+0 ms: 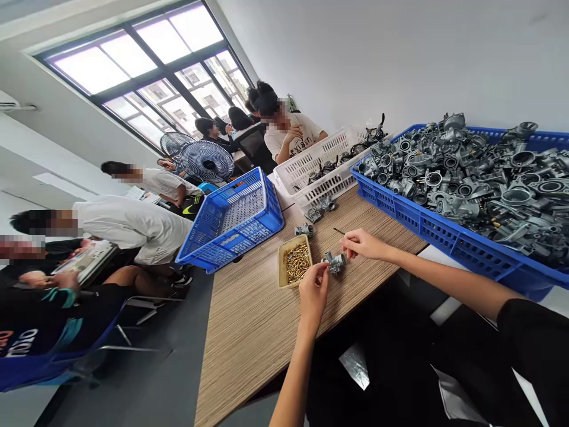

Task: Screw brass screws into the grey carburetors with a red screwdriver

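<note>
**Metal Part at the Table: Position of Both Hands**

The metal part is located over the near edge area of the table, between the two hands. Whether it rests on the wood or is raised slightly cannot be told.

Left hand: thumb and fingers are closed on the left end of the metal part. Any small piece between the fingertips is too small to make out.

Right hand: fingers are curled around a thin dark rod, which projects from the hand toward the upper left. The fingertips are at the right end of the metal part.

Adjacent items: a small tray stands just beyond the left hand and contains many brass pins. Behind it, a similar loose part lies near the tray's far corner. Two further loose parts lie beside the white basket, which holds parts with black fittings.

Surroundings: a large blue basket, heaped with grey castings, is positioned to the right. A second blue basket is at the table's far left. Beyond the white basket, a person sits with one hand raised.
</note>
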`<state>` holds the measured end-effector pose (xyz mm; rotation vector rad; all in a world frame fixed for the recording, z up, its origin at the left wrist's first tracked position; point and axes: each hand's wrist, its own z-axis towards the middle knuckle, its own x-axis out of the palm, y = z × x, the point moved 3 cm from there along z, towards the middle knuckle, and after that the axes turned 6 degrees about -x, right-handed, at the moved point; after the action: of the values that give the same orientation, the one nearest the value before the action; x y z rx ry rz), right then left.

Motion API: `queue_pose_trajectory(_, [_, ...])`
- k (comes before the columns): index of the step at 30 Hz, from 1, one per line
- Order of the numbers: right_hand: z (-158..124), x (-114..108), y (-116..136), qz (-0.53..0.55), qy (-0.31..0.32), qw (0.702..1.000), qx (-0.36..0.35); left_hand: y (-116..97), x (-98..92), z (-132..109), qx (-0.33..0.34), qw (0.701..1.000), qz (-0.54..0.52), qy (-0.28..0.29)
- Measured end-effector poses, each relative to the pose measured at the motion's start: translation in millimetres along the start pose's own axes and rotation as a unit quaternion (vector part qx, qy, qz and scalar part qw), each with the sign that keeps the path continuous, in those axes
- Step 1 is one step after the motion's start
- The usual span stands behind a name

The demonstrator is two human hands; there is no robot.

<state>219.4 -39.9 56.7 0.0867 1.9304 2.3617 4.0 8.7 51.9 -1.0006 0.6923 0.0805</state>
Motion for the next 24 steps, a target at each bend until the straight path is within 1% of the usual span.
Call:
queue_pose_trajectory(3, [2, -9, -5, -0.04, -0.031, 0.999, -0.003, 5, 5.3, 1, 0.032, 0.999, 0.04, -0.004])
queue_pose_trajectory(7, [1, -15, -8, -0.1, -0.055, 0.993, -0.005, 6, 6.9, 2, 0.062, 0.994, 0.089, -0.002])
queue_pose_trajectory(10, [0, -21, -11, -0.179, -0.075, 0.981, -0.007, 9, 6.6, 1, 0.081, 0.99, 0.119, 0.002])
queue_pose_trajectory(12, [-1, -25, -14, -0.24, -0.087, 0.967, -0.011, 10, 6.9, 0, 0.095, 0.986, 0.14, 0.001])
queue_pose_trajectory(15, [-4, -31, -18, -0.348, -0.086, 0.933, -0.011, 10, 8.1, 0, 0.115, 0.978, 0.172, -0.001])
queue_pose_trajectory(17, [-7, -32, -19, -0.437, -0.062, 0.897, 0.004, 7, 8.0, 0, 0.126, 0.973, 0.191, -0.007])
queue_pose_trajectory(19, [-10, -31, -19, -0.521, -0.025, 0.853, 0.031, 4, 6.7, 2, 0.131, 0.97, 0.202, -0.015])
queue_pose_trajectory(21, [-12, -29, -18, -0.572, 0.009, 0.818, 0.06, 3, 5.4, 4, 0.129, 0.972, 0.197, -0.015])
queue_pose_trajectory(22, [-13, -28, -17, -0.585, 0.019, 0.808, 0.07, 3, 5.2, 5, 0.124, 0.974, 0.187, -0.009])
queue_pose_trajectory(24, [-14, -27, -15, -0.589, 0.025, 0.804, 0.082, 5, 6.4, 8, 0.112, 0.981, 0.154, 0.02])
